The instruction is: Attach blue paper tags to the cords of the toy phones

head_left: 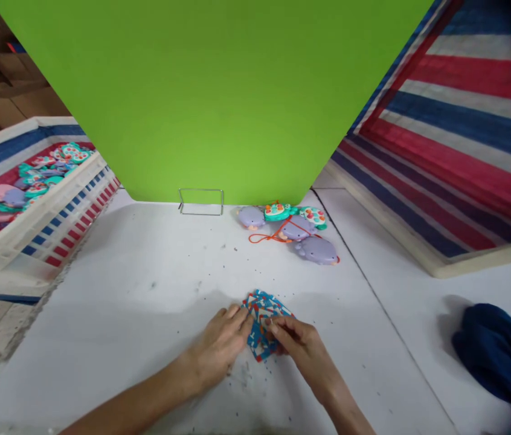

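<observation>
A fanned stack of small blue, red and white patterned cards (262, 314) lies on the white table (147, 290) close in front of me. My left hand (221, 344) rests on the stack's left edge with fingers curled onto it. My right hand (298, 344) pinches the stack's right side between thumb and fingers. Both hands hold the cards together against the tabletop.
Purple and teal plastic toys (296, 226) with an orange cord lie behind the cards, below a green backdrop (219, 90) on a wire stand (201, 202). A white crate (33, 223) of similar toys stands at left. A dark blue cloth (495, 350) lies at right.
</observation>
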`<state>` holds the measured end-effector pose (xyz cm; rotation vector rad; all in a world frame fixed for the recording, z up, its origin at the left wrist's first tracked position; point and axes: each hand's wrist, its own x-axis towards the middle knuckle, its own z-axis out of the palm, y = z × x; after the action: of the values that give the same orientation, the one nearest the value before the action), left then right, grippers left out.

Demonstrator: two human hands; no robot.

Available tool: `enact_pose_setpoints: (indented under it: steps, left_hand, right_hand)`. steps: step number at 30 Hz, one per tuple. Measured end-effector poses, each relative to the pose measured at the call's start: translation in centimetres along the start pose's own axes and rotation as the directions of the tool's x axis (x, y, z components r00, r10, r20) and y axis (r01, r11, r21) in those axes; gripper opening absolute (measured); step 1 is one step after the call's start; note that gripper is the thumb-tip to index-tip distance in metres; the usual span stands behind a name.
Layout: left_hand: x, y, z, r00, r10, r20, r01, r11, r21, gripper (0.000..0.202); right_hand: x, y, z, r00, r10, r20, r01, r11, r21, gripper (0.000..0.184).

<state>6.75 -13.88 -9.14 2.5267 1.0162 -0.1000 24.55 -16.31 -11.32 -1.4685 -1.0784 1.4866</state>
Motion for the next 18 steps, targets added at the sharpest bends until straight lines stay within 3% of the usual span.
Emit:
enact_pose_setpoints:
  steps: [3, 6, 9, 10, 12, 15, 16, 18]
  left_hand:
    - [0.1, -0.2, 0.8, 0.998, 0.054, -0.034, -0.053, 0.997, 0.057, 0.060]
    - [-0.1, -0.7, 1.1, 0.994, 0.066, -0.088, -0.067, 0.998, -0.009, 0.046]
    - [-0.4, -1.1, 0.7, 0.976, -0.125, -0.177, 0.064, 0.947, -0.314, 0.024]
    - [-0.5, -1.1, 0.4, 0.957, -0.224, -0.183, 0.116, 0.877, -0.467, 0.022]
    - [-0.8, -0.9, -0.2, 0.918, -0.380, -0.112, 0.158, 0.611, -0.775, 0.029]
    - [-1.0, -0.2, -0.8, 0.912, -0.410, 0.013, 0.086, 0.159, -0.983, 0.029]
    - [-1.1, 0.1, -0.9, 0.912, -0.409, 0.024, 0.059, 0.075, -0.995, 0.029]
    - [-1.2, 0.6, -0.9, 0.909, -0.416, 0.017, 0.021, 0.005, -1.000, 0.029]
  right_hand:
    - [0.6, 0.7, 0.2, 1.000, -0.003, 0.007, 0.004, 1.000, -0.006, 0.025]
    - [0.8, 1.1, 0.2, 1.000, -0.005, -0.001, 0.005, 1.000, -0.015, 0.025]
    - [0.4, 0.9, 0.2, 1.000, -0.014, -0.016, 0.014, 0.999, -0.033, 0.025]
    - [0.2, 0.6, 0.3, 1.000, -0.023, -0.016, 0.022, 0.999, -0.042, 0.025]
    - [-0.2, -0.1, 0.6, 0.999, -0.046, -0.005, 0.046, 0.997, -0.058, 0.024]
    - [-0.9, -1.3, 1.4, 0.997, -0.071, 0.023, 0.073, 0.995, -0.071, 0.022]
    - [-1.0, -1.7, 1.7, 0.997, -0.079, 0.026, 0.080, 0.994, -0.074, 0.021]
    - [-1.2, -2.4, 2.4, 0.996, -0.093, 0.008, 0.094, 0.993, -0.067, 0.023]
